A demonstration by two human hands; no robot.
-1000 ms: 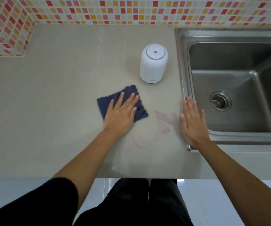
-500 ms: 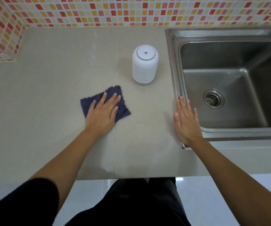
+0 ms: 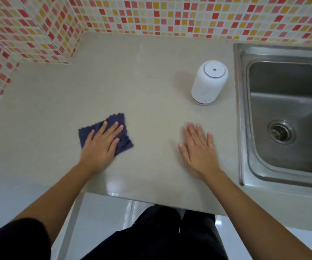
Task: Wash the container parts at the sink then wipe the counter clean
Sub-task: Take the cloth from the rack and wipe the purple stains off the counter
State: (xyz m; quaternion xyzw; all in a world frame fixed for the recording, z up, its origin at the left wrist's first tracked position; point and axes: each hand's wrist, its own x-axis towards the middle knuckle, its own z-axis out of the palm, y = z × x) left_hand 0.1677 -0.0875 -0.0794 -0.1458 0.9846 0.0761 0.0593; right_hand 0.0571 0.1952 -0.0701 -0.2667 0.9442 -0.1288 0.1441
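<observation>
A dark blue cloth [image 3: 121, 121] lies flat on the beige counter [image 3: 142, 81]. My left hand [image 3: 100, 145] presses down on the cloth with its fingers spread. My right hand [image 3: 198, 149] rests flat on the bare counter, fingers apart, holding nothing, a short way left of the sink. A white rounded container [image 3: 208, 83] stands upright on the counter beside the steel sink [image 3: 245, 113]. The sink basin holds only its drain [image 3: 281, 134].
Mosaic-tiled walls [image 3: 170, 15] in red, orange and cream close off the counter at the back and left, with a tiled corner [image 3: 57, 34] jutting in. The counter's front edge [image 3: 151, 199] runs just before my legs.
My left hand has slid the cloth to the left across the counter. The pink smear seen a second ago is gone. My right hand has moved off the sink rim onto the counter.
</observation>
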